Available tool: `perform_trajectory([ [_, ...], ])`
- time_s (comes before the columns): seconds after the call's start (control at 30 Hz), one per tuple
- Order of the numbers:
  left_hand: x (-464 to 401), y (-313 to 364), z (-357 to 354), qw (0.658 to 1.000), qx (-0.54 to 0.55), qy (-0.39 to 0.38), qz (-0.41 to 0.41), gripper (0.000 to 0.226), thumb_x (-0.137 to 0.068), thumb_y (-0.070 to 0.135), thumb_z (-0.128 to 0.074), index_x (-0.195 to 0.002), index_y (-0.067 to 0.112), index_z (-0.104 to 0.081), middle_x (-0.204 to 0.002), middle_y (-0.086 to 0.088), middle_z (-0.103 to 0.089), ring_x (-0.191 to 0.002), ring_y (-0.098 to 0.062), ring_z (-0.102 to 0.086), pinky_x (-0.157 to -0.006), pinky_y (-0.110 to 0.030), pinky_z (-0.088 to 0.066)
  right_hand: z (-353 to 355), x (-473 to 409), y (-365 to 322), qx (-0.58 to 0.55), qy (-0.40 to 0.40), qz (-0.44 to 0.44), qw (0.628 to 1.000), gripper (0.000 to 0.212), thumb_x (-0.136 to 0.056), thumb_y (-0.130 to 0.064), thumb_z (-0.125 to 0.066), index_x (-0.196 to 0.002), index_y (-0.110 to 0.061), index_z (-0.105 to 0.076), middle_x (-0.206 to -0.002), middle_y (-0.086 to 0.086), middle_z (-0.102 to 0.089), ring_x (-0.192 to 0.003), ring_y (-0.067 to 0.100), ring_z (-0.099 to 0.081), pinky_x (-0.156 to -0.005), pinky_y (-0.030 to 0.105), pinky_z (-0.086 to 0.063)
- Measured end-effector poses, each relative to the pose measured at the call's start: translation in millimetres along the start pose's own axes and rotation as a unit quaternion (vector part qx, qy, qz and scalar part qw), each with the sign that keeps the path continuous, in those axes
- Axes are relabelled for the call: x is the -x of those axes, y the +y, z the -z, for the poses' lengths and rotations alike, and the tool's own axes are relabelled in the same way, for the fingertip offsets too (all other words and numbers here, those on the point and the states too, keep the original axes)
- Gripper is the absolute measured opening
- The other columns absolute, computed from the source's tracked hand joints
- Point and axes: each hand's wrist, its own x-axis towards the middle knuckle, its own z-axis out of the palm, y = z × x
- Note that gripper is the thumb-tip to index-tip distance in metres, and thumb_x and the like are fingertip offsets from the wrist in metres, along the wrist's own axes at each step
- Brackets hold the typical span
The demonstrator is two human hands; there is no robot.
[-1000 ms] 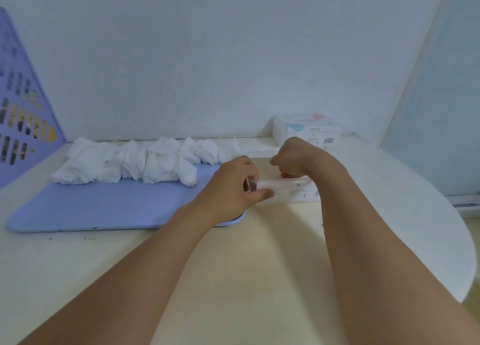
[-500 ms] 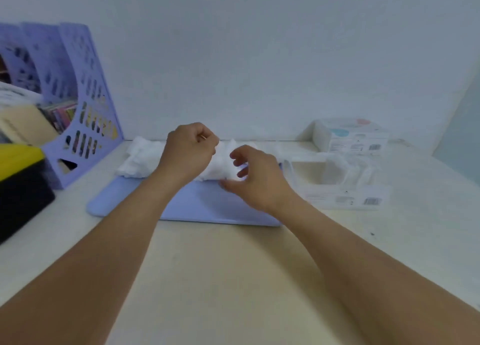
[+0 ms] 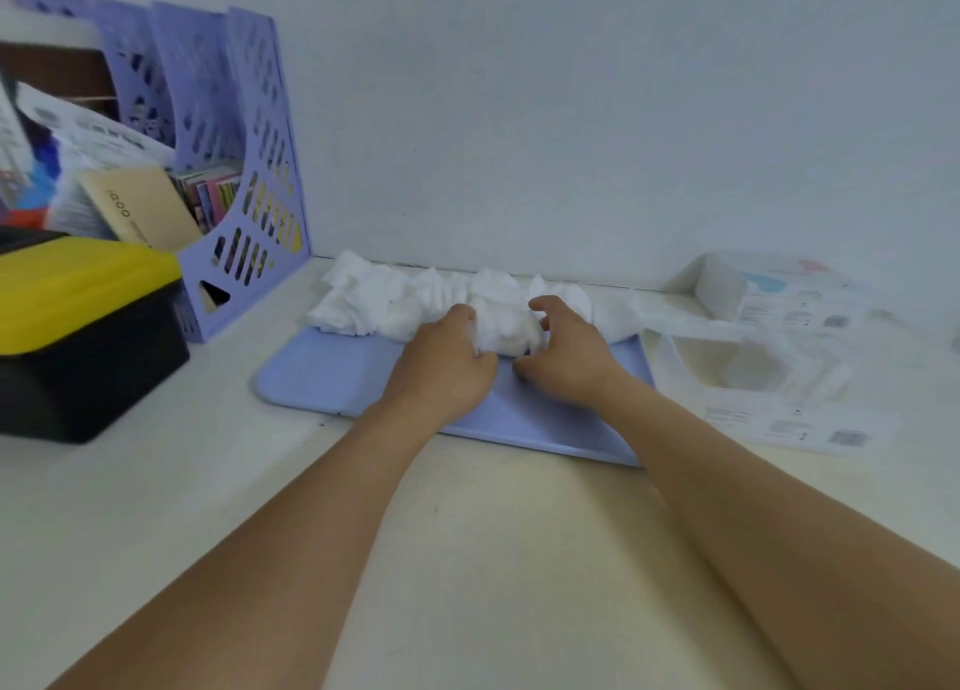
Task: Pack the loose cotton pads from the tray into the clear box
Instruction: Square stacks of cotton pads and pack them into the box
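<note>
Both hands down in the middle of the frame, gathering a clump out of the row of cotton pads [image 3: 415, 300] along the far edge of the lilac tray [image 3: 322, 377]. Left hand [image 3: 441, 367] with fingers curled into the near left side of the clump, gripping it; right hand [image 3: 563, 357] cupped round the right side, fingers bent against the cotton, probably so as to lift a whole bunch at once and not pad by pad. Clear box [image 3: 748, 372] standing open at centre right, just beside the tray, within easy reach for the drop; seemingly little or nothing inside, though blur makes that hard to tell.

Pale cream tabletop [image 3: 467, 533] against a plain bluish-white wall [image 3: 571, 118]. Lilac file rack [image 3: 244, 170] with papers at upper left, yellow-lidded black case [image 3: 78, 336] at left, white carton [image 3: 769, 289] at the wall on the right.
</note>
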Motion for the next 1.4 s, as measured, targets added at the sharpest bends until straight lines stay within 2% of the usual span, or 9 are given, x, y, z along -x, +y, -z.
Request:
perform_trajectory([
  [0.23,1,6,2,0.999,-0.03,-0.014,-0.012,0.041,-0.092,0.027,-0.06,-0.13,0.012,-0.056,-0.097,-0.003,-0.068,-0.093,-0.026,-0.064,-0.086,-0.042,-0.055,0,-9,13,-0.17,-0.029,-0.045,0.984,0.064,-0.073,-0.033,-0.086,-0.129,-0.023,-0.056,-0.121,-0.004,-0.065,-0.108,0.015,-0.064,-0.095,0.036,-0.054],
  [0.33,1,8,2,0.999,-0.027,-0.022,-0.013,0.038,-0.093,0.024,-0.057,-0.13,0.012,-0.056,-0.096,-0.002,-0.066,-0.092,-0.025,-0.063,-0.085,-0.043,-0.055,7,-13,4,-0.16,-0.066,-0.071,0.982,0.042,-0.085,-0.047,-0.073,-0.112,-0.016,-0.064,-0.099,-0.003,-0.067,-0.087,0.012,-0.061,-0.078,0.026,-0.048],
  [0.43,2,9,1,0.999,-0.028,-0.025,-0.018,0.042,-0.094,0.024,-0.057,-0.135,0.013,-0.053,-0.096,0.0,-0.063,-0.094,-0.024,-0.062,-0.086,-0.04,-0.055,14,-19,-2,-0.198,-0.067,-0.151,0.966,0.056,-0.094,-0.061,-0.052,-0.088,-0.008,-0.07,-0.078,0.007,-0.066,-0.076,0.019,-0.055,-0.076,0.027,-0.04],
  [0.57,0,8,-1,0.999,-0.042,-0.024,-0.014,0.048,-0.094,0.026,-0.056,-0.141,0.018,-0.049,-0.102,0.002,-0.064,-0.098,-0.023,-0.062,-0.085,-0.038,-0.053,15,-24,-7,-0.173,-0.064,-0.161,0.969,0.049,-0.097,-0.045,-0.055,-0.068,-0.005,-0.061,-0.055,0.007,-0.061,-0.059,0.017,-0.048,-0.061,0.024,-0.038],
  [0.7,-1,7,0,0.998,-0.058,-0.032,-0.014,0.043,-0.095,0.02,-0.051,-0.138,0.018,-0.051,-0.107,-0.001,-0.066,-0.099,-0.024,-0.061,-0.083,-0.04,-0.053,11,-32,-21,-0.192,-0.07,-0.183,0.962,0.026,-0.089,-0.032,-0.07,-0.094,-0.009,-0.059,-0.074,0.014,-0.065,-0.06,0.021,-0.052,-0.051,0.027,-0.039],
  [0.9,0,5,1,0.997,-0.065,-0.036,-0.011,0.034,-0.094,0.02,-0.051,-0.127,0.015,-0.055,-0.103,-0.002,-0.066,-0.095,-0.026,-0.06,-0.081,-0.04,-0.053,3,-41,-34,-0.181,-0.053,-0.233,0.954,0.037,-0.083,-0.043,-0.078,-0.079,-0.014,-0.055,-0.066,0.007,-0.056,-0.05,0.019,-0.048,-0.044,0.022,-0.034],
  [1.03,0,7,-1,0.997,-0.063,-0.04,-0.006,0.033,-0.094,0.022,-0.052,-0.126,0.014,-0.055,-0.104,-0.001,-0.067,-0.097,-0.025,-0.062,-0.085,-0.044,-0.054,5,-41,-39,-0.238,-0.069,-0.261,0.933,0.049,-0.084,-0.065,-0.064,-0.081,-0.017,-0.054,-0.067,0.004,-0.054,-0.054,0.018,-0.047,-0.048,0.023,-0.034],
  [1.13,0,7,0,0.997,-0.07,-0.042,-0.008,0.034,-0.095,0.022,-0.051,-0.128,0.016,-0.055,-0.107,-0.001,-0.067,-0.1,-0.027,-0.062,-0.085,-0.042,-0.053,5,-43,-39,-0.252,-0.056,-0.269,0.928,0.034,-0.097,-0.048,-0.055,-0.085,-0.017,-0.05,-0.073,0.002,-0.052,-0.058,0.017,-0.048,-0.044,0.019,-0.036],
  [1.4,3,9,1,0.997,-0.069,-0.043,-0.01,0.032,-0.096,0.025,-0.051,-0.126,0.015,-0.059,-0.104,-0.002,-0.068,-0.096,-0.026,-0.063,-0.083,-0.043,-0.055,-2,-40,-26,-0.223,0.004,-0.224,0.949,0.015,-0.093,-0.02,-0.058,-0.083,-0.009,-0.055,-0.091,0.016,-0.068,-0.09,0.033,-0.067,-0.083,0.036,-0.057],
])
